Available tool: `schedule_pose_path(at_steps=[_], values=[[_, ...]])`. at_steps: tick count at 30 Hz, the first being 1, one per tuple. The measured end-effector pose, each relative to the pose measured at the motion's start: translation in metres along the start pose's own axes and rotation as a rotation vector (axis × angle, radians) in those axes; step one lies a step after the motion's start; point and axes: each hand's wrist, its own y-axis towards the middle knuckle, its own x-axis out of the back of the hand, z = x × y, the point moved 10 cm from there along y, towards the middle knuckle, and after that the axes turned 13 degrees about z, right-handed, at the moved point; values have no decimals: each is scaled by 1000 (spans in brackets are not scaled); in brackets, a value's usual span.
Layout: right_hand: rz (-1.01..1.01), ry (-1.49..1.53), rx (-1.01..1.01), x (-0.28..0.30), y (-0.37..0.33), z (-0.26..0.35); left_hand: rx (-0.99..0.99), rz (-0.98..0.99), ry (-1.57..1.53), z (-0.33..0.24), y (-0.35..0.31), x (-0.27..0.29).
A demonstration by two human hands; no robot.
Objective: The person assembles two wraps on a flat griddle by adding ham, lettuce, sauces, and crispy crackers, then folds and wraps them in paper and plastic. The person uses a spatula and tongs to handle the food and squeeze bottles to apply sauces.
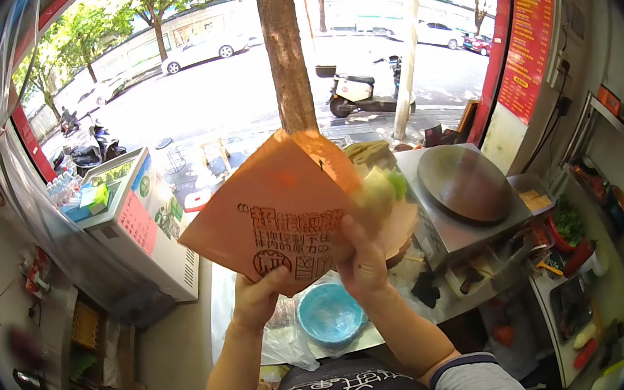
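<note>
A brown-orange paper bag (265, 193) with dark printing is held up in front of me over the counter, tilted with one corner upward. My left hand (260, 296) grips its lower edge, thumb on the printed face and fingers behind. At the bag's right side my right hand (366, 266) is closed, its thumb pressed on the paper; the other fingers are mostly hidden. A folded pancake wrap (374, 197) with green leaf in it shows at the bag's right edge, blurred. How far it sits inside the bag I cannot tell.
Below my hands a light-blue bowl (304, 309) stands on the counter, clear plastic beside it. A round griddle (466, 184) is at the right, with leafy greens (567, 222) beyond it. A white chest freezer (180, 262) stands left. A tree trunk (284, 50) rises outside.
</note>
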Motion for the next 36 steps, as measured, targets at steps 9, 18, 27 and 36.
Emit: schedule_pose_path(at_steps=[9, 18, 27, 36], values=[[450, -739, -40, -13, 37, 110, 114, -149, -20, -14, -19, -7], [827, -1426, -844, -31, 7, 55, 198, -95, -7, -7, -38, -20], [874, -1057, -1168, 27, -86, 2, 753, -94, -328, 68, -134, -17], [817, -746, -1414, 82, -189, -38, 974, -99, -420, 148, -222, 8]])
